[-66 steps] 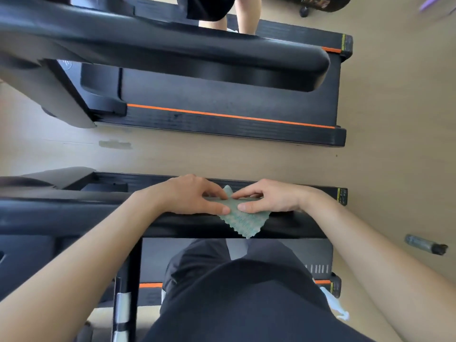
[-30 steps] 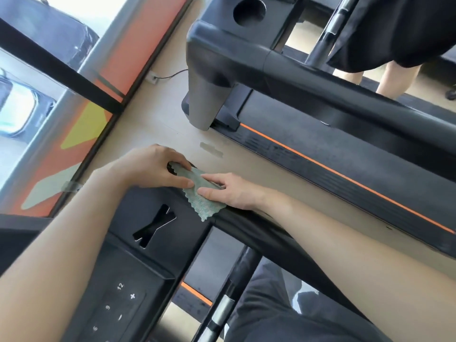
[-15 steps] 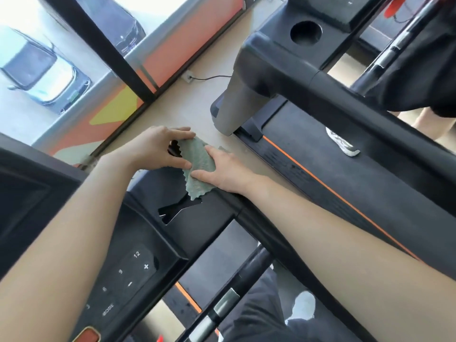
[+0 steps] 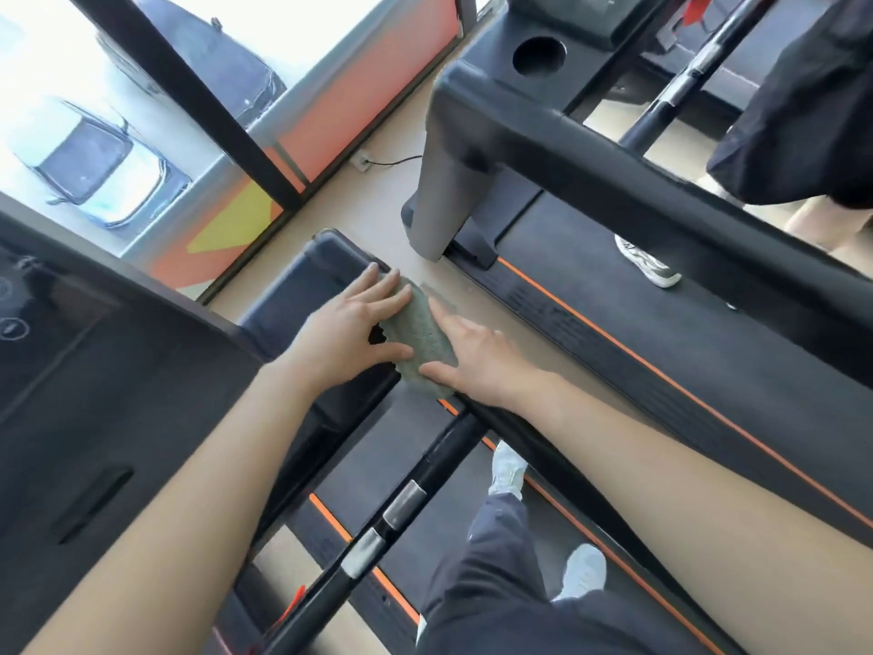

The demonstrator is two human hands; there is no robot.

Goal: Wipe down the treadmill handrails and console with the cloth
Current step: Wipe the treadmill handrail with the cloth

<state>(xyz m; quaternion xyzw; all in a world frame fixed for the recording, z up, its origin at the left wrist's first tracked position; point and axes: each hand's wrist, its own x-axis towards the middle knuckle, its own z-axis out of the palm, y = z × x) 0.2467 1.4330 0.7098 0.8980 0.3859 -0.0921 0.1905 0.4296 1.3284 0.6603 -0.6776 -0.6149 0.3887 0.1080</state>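
Observation:
A green cloth (image 4: 423, 340) with a scalloped edge lies on the right corner of my treadmill's black console (image 4: 302, 295), where the right handrail (image 4: 543, 446) begins. My left hand (image 4: 349, 330) lies flat with fingers spread, fingertips and thumb pressing the cloth's left edge. My right hand (image 4: 477, 356) lies flat on the cloth's right side, fingers stretched forward. The console's dark screen (image 4: 71, 333) fills the left of the view. Part of the cloth is hidden under both hands.
A second treadmill (image 4: 614, 182) stands to the right with a cup holder (image 4: 538, 54); another person's leg and shoe (image 4: 647, 264) are on its belt. A centre bar with silver grip sensors (image 4: 401, 508) crosses below my arms. A window wall (image 4: 189, 111) is ahead.
Both hands slid the cloth from the handrail's end forward along it onto the console's corner. My fingers went from pinching the cloth to lying flat on it. My head turned left and forward.

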